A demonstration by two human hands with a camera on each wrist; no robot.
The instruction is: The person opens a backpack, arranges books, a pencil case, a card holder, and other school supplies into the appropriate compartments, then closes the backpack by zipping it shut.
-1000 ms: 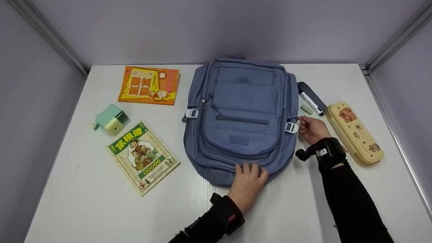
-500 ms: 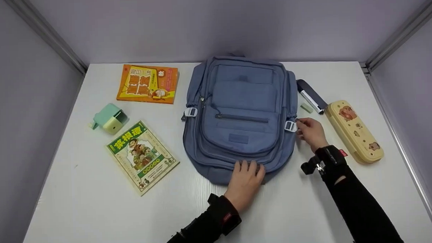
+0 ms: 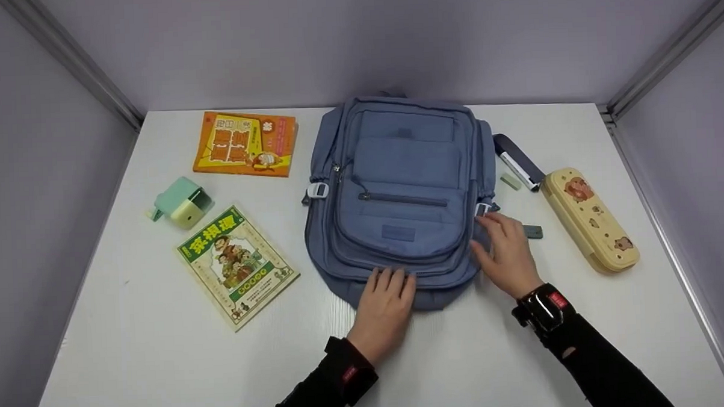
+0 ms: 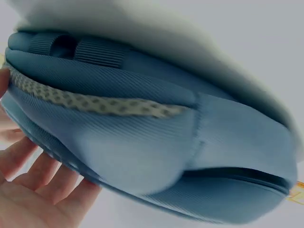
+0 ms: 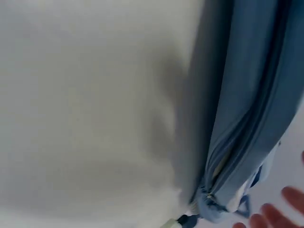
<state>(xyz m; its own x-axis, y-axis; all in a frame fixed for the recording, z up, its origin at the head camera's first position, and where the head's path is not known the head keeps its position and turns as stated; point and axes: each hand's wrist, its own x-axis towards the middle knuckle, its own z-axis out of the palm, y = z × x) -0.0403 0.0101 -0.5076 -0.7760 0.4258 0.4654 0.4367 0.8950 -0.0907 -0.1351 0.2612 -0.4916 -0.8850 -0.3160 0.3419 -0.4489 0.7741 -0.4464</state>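
A blue-grey backpack [image 3: 408,159] lies on the white table [image 3: 163,379], its front pockets facing up. My left hand [image 3: 384,314] touches the bag's near end with extended fingers. In the left wrist view those fingers [image 4: 64,183] lie along the fabric edge, beside a pale mesh strip. My right hand [image 3: 508,255] is spread at the bag's right side, fingertips by the white buckle [image 3: 481,209], holding nothing visible. Only its blurred fingertips [image 5: 275,216] show in the right wrist view. Contact with the buckle cannot be made out.
Left of the bag lie an orange book [image 3: 245,143], a green-and-cream book [image 3: 238,268] and a mint pencil sharpener [image 3: 184,202]. On the right are a yellow pencil case [image 3: 591,219], a dark case with a white strip [image 3: 519,162], a pale green block [image 3: 510,181] and a dark green block [image 3: 533,232].
My right hand has opened from its pinch beside the buckle and shifted left and nearer. The dark green block now shows behind it. My left hand has slid left along the bag's near end.
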